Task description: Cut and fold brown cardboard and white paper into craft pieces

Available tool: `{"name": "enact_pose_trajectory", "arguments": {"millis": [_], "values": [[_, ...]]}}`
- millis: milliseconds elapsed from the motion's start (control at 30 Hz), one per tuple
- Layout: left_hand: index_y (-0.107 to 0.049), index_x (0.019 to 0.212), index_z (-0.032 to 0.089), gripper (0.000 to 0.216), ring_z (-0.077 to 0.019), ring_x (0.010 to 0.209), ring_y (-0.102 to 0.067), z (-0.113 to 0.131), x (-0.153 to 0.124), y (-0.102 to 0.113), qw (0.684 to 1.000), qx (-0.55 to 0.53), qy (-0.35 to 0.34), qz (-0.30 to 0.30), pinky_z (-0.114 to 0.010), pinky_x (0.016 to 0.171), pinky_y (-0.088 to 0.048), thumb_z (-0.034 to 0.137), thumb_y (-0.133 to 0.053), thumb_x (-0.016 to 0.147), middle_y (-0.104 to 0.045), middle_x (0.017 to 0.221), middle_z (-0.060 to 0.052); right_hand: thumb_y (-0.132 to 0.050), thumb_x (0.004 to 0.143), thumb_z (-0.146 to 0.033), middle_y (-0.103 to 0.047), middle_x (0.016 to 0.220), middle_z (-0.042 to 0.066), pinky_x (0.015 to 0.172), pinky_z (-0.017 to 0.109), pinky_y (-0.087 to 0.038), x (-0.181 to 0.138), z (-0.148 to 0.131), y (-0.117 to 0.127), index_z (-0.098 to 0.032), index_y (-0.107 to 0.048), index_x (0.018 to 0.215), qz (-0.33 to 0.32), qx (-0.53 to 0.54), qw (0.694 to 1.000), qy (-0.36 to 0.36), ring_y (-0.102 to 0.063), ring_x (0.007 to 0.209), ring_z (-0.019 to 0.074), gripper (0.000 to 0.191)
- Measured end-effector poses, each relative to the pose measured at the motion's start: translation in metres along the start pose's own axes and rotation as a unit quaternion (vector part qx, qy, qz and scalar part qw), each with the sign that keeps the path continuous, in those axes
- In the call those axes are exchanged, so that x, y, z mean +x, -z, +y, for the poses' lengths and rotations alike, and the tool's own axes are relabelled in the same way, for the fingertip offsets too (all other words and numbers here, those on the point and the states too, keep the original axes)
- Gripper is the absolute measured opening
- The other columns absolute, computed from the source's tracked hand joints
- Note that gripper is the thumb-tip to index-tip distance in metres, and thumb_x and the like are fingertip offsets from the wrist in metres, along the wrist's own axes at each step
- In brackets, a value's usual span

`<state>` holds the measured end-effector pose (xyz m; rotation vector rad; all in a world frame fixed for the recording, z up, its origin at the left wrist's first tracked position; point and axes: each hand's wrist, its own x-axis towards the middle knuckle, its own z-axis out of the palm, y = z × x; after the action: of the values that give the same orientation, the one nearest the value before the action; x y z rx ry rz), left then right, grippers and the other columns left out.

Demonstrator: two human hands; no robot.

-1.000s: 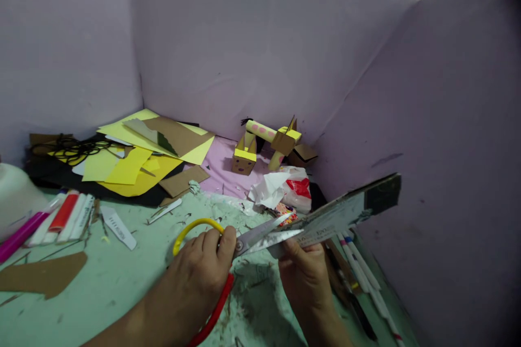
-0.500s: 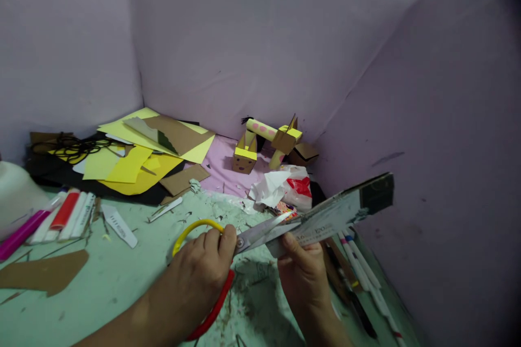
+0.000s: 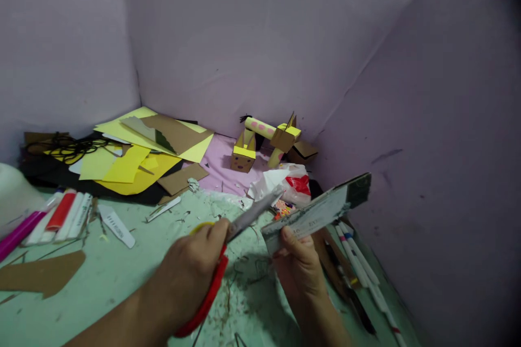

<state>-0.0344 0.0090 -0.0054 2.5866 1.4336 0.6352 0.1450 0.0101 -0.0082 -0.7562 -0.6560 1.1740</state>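
Observation:
My left hand (image 3: pixel 193 268) is wrapped round the scissors (image 3: pixel 254 216), which have one red and one yellow handle. Their blades look closed together and point up to the right, apart from the card. A flat piece of cardboard (image 3: pixel 321 216), printed pale with a dark green end, is tilted in my right hand (image 3: pixel 299 260). My right thumb presses on its printed face, and the other fingers are behind it, mostly hidden.
Behind stand a small cardboard animal-head box (image 3: pixel 243 160) and a yellow paper-tube figure (image 3: pixel 261 127). Coloured paper sheets (image 3: pixel 130 165) pile up at back left, near several markers (image 3: pixel 65 217). Pens (image 3: pixel 360 260) lie at right. Purple panels (image 3: pixel 260 38) enclose the table.
The scissors have come away from the cardboard's edge, and their blades have closed. My left hand has moved slightly left and down; the cardboard has shifted left.

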Motion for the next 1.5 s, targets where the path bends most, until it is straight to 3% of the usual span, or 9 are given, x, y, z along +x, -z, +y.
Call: {"name": "enact_pose_trajectory", "arguments": {"millis": [533,700,800,833,900,1000,1133,1333,1500], "values": [[-0.056,0.109,0.009,0.038,-0.0287,0.081,-0.066,-0.056,0.027,0.028,0.947,0.169,0.205,-0.178,-0.033,0.061,-0.047,0.014,-0.028,0.084,-0.067,0.086,-0.013,-0.067,0.052,-0.067,-0.052,0.029,-0.005,0.054,0.041,-0.053,0.046,0.012,0.031,-0.024,-0.053,0.034,-0.473,0.011,0.881,-0.027,-0.051,0.028,0.0114,0.048],[-0.059,0.105,0.005,0.035,-0.0315,0.095,-0.06,-0.042,0.023,0.034,0.971,0.13,0.193,-0.05,-0.044,0.077,-0.045,0.017,-0.032,0.087,-0.064,0.1,-0.017,-0.064,0.06,-0.066,-0.06,0.036,-0.001,0.071,0.046,-0.052,0.053,0.014,0.035,-0.025,-0.058,0.039,-0.531,-0.002,0.847,-0.017,-0.059,0.037,0.0139,0.047],[-0.063,0.086,0.011,0.029,-0.0241,0.078,-0.061,-0.018,0.019,0.031,0.972,-0.111,0.202,-0.047,-0.038,0.072,-0.046,0.034,-0.045,0.083,-0.065,0.083,-0.011,-0.062,0.059,-0.071,-0.064,0.042,0.001,0.086,0.048,-0.047,0.052,0.014,0.037,-0.025,-0.062,0.042,-0.538,-0.026,0.842,-0.019,-0.063,0.047,0.0164,0.048],[-0.062,0.075,0.014,0.032,-0.0197,0.064,-0.058,-0.008,0.017,0.028,0.938,-0.247,0.219,-0.106,-0.032,0.061,-0.046,0.043,-0.049,0.08,-0.063,0.07,-0.008,-0.063,0.056,-0.072,-0.065,0.043,0.001,0.09,0.048,-0.044,0.051,0.014,0.038,-0.026,-0.063,0.044,-0.537,-0.042,0.842,-0.025,-0.064,0.052,0.0175,0.048],[-0.057,0.067,0.017,0.043,-0.0133,0.043,-0.048,0.012,0.01,0.018,0.759,-0.531,0.266,-0.267,-0.025,0.041,-0.038,0.059,-0.053,0.071,-0.056,0.055,-0.002,-0.064,0.055,-0.073,-0.066,0.046,0.001,0.096,0.047,-0.039,0.048,0.013,0.038,-0.027,-0.065,0.047,-0.527,-0.082,0.845,-0.045,-0.066,0.067,0.0202,0.046],[-0.054,0.063,0.017,0.039,-0.0087,0.037,-0.041,0.037,-0.003,0.002,0.547,-0.717,0.324,-0.286,-0.019,0.033,-0.029,0.054,-0.066,0.058,-0.051,0.049,0.002,-0.064,0.057,-0.071,-0.068,0.051,0.002,0.101,0.048,-0.033,0.044,0.009,0.036,-0.028,-0.068,0.053,-0.525,-0.113,0.841,-0.069,-0.064,0.084,0.0232,0.044],[-0.056,0.066,0.016,0.027,-0.0062,0.039,-0.04,0.048,-0.011,-0.006,0.449,-0.775,0.399,-0.2,-0.016,0.034,-0.026,0.029,-0.072,0.048,-0.05,0.051,0.005,-0.07,0.062,-0.06,-0.068,0.058,0.002,0.1,0.045,-0.035,0.035,0.01,0.029,-0.027,-0.071,0.057,-0.536,-0.085,0.839,-0.051,-0.061,0.089,0.0221,0.033],[-0.058,0.068,0.014,0.037,-0.0059,0.044,-0.041,0.031,0.001,-0.001,0.523,-0.781,0.333,-0.071,-0.017,0.038,-0.03,0.034,-0.08,0.045,-0.057,0.056,0.001,-0.07,0.069,-0.049,-0.07,0.106,0.004,0.082,0.035,-0.049,0.008,0.013,0.009,-0.028,-0.067,0.109,-0.285,-0.018,0.952,-0.111,-0.065,0.09,0.0195,0.045],[-0.059,0.073,0.014,0.04,-0.0079,0.045,-0.047,0.014,0.01,-0.008,0.583,-0.728,0.357,0.061,-0.018,0.042,-0.035,0.033,-0.081,0.046,-0.06,0.054,0.001,-0.077,0.061,-0.024,-0.069,0.106,0.008,0.08,0.035,-0.051,-0.006,0.0,-0.008,-0.02,-0.064,0.109,-0.211,-0.028,0.972,-0.101,-0.063,0.096,0.0237,0.05]]}}
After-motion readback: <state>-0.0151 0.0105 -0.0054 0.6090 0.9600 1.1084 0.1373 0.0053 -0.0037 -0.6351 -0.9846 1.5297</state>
